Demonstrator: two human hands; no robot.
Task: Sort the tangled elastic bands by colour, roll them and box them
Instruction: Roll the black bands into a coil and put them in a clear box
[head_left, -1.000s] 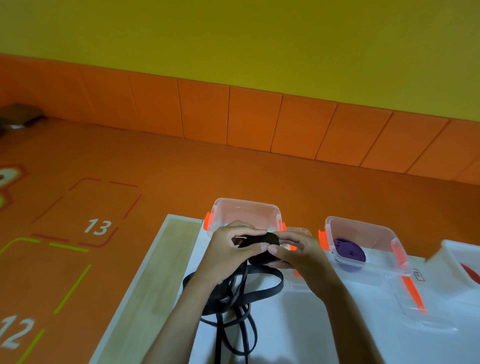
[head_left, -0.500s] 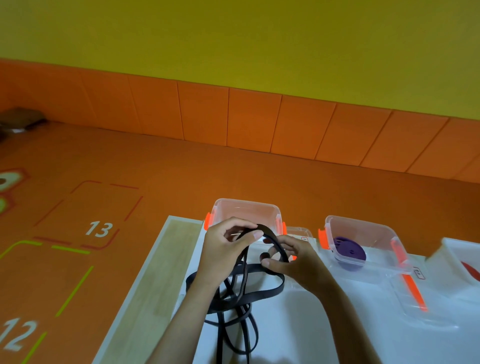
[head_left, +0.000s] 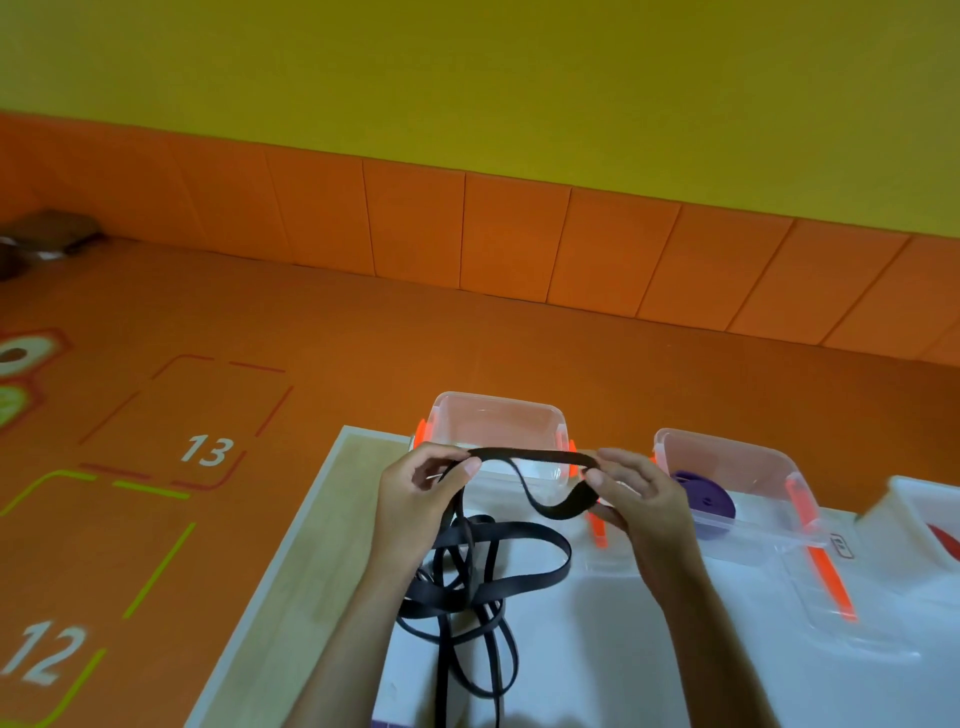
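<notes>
One colour looks boxed so far: a purple roll (head_left: 701, 501) sits in the middle box (head_left: 737, 457). Both hands, left hand (head_left: 415, 499) and right hand (head_left: 636, 493), pinch a black band (head_left: 530, 457) stretched over the empty box (head_left: 498, 415), its loose loops piled on the surface (head_left: 597, 649). Rolling black isn't done yet.

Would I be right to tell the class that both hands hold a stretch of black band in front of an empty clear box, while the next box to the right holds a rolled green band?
Not quite. The head view shows the left hand and right hand holding the black band before the empty clear box, but the roll in the next box is purple, not green.
</notes>
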